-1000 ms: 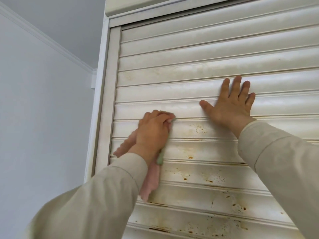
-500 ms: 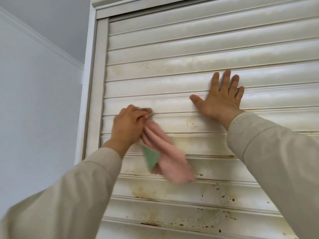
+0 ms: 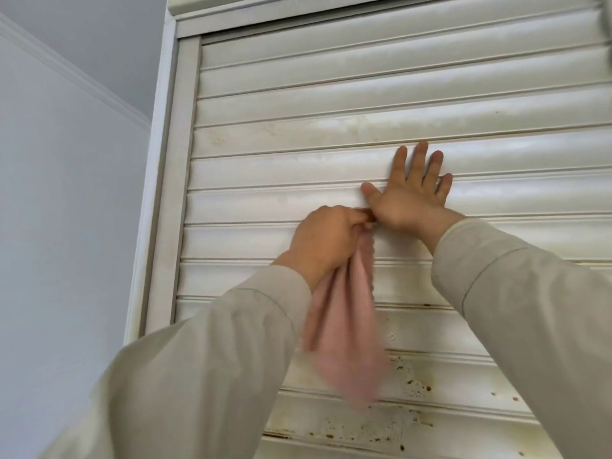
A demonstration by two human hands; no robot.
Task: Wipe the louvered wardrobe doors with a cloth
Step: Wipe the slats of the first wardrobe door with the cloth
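Right, we are up at the louvered door (image 3: pixel 364 104) with the left hand (image 3: pixel 326 241) bunched around the pink cloth (image 3: pixel 344 342) — fingers curled tight on its top, knuckles against a slat about midway up what we can see, while the rest of the cloth hangs loose and blurred below the wrist. Our right hand (image 3: pixel 410 193) lies flat on the slats just beside it, fingers straight and spread, thumb nearly touching the left knuckles, bracing the panel.

To do this stroke well, we'd say run along the slat, not across it, and press the cloth into the groove under each lip, where the grime seems to gather. With so much cloth dangling, only a small wad meets the wood; folding it into a pad would likely give more contact. The brown specks (image 3: pixel 414 389) on the lower slats look stubborn and will probably want slower, firmer passes.

Now for room — to the left the slats run clear as far as the door frame (image 3: pixel 175 193), which stands proud, so we stop the stroke short of it or finish into the corner on purpose. Beyond that is the wall (image 3: pixel 66 193). To the right our own bracing hand blocks the way; it needs to shift before we go on. Above, several slats are free up to the top rail (image 3: pixel 298 11).
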